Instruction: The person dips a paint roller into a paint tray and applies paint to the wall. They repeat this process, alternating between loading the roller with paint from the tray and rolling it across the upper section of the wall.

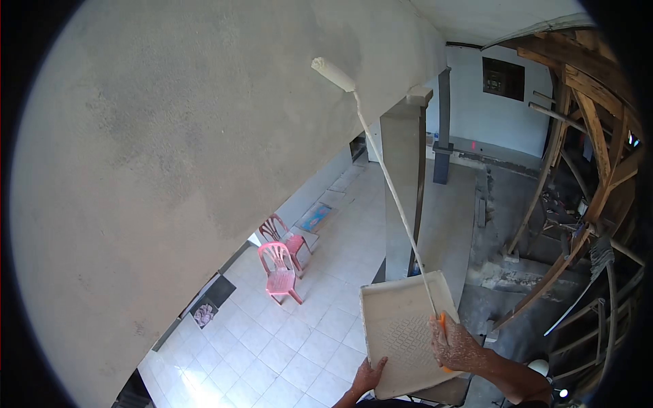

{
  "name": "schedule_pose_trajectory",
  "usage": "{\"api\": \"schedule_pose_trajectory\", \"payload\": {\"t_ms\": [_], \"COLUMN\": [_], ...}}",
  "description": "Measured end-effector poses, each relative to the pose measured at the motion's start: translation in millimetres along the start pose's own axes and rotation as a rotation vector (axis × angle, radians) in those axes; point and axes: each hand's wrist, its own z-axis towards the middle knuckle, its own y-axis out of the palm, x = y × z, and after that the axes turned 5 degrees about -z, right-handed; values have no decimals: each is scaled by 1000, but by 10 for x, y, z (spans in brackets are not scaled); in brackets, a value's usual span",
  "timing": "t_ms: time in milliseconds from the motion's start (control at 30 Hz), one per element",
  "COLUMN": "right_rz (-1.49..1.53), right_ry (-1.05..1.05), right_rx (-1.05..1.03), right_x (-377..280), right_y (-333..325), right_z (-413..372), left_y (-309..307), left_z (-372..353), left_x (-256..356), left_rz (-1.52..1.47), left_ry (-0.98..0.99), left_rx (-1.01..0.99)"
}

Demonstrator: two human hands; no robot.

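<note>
My right hand (449, 345), spotted with paint, is closed around the orange handle of a long paint roller (392, 178). The roller's pale head (333, 74) is up in front of the grey-beige wall surface (204, 115); whether it touches cannot be told. At the lower middle is a cream paint tray (401, 319) with a textured bed. My left hand (369, 375) grips the tray's left edge near its bottom corner, fingers on the rim. The tray lies partly behind my right hand.
Far below, two pink plastic chairs (280, 275) stand on the white tiled floor (299, 360). A grey pillar (401, 183) rises behind the roller pole. Wooden beams (598, 136) and scaffold poles fill the right side. A cloth (203, 315) lies near the wall's base.
</note>
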Motion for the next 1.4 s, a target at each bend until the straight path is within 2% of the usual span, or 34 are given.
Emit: {"api": "schedule_pose_trajectory", "payload": {"t_ms": [67, 100, 133, 167, 233, 267, 333, 367, 433, 467, 533, 700, 767, 800, 833, 867, 933, 967, 1067, 1133, 1167, 1200, 1267, 1400], "right_rz": [-41, 36, 250, 586, 1584, 1939, 2396, 2522, 2768, 2406, 1629, -301, -209, 146, 1094, 1690, 2232, 2382, 1916, 1458, 1327, 1555, 2289, 2337], "right_ry": [104, 160, 247, 366, 762, 905, 977, 964, 926, 944, 861, 330, 184, 252, 532, 796, 889, 905, 910, 861, 849, 894, 1127, 892], "right_rx": [38, 53, 52, 58, 32, 72, 175, 209, 279, 91, -23, 126, 94, 64, 75, 85, 136, 153, 69, 51, 45, -36, -284, -8], "right_x": [-46, 189, 461, 825, 1583, 1828, 2072, 2009, 1970, 1858, 1672, 1188, 1311, 1522, 1832, 2112, 2385, 2394, 2190, 1980, 1880, 1837, 1857, 2296], "right_y": [213, 290, 360, 412, 494, 549, 734, 847, 938, 842, 546, 527, 535, 562, 572, 592, 711, 753, 411, 129, -3, -101, -226, 368], "right_z": [-141, -153, -137, -112, -59, -39, 5, 10, 48, 51, 6, -333, -381, -372, -293, -228, -211, -224, -294, -379, -434, -460, -480, -553], "left_y": [17, 27, 15, 3, -2, 7, 32, 19, 18, 20, 25, 18, 8, 11, 15, 17, 32, 32, 40, 26, 16, 21, 37, 32], "left_z": [-21, 10, -5, -28, -40, -18, -4, -25, -23, 0, -29, -35, -78, -72, -43, -35, -23, -6, 25, -39, -36, 1, 24, -3], "left_x": [-34, -48, -65, -7, -41, -35, -8, -15, -66, -83, -31, -24, 50, 31, 12, -11, -77, -102, -152, -63, -18, -51, -157, -71], "left_rz": [-5, -3, 0, 14, 49, 65, 41, 36, 34, 27, 25, 28, -4, 11, 27, 45, 75, 85, 81, 53, 44, 41, 39, 98], "left_ry": [-37, -15, -2, -2, 0, 6, -50, -84, -33, -1, -6, -28, -21, -35, -48, -64, -32, -11, -77, -42, -20, -4, 16, -52], "left_rx": [-11, -11, -11, -20, -25, -27, -15, -9, -29, -37, -29, -15, -22, -15, -11, -8, -3, 6, 19, 1, -11, -3, 6, -2]}}
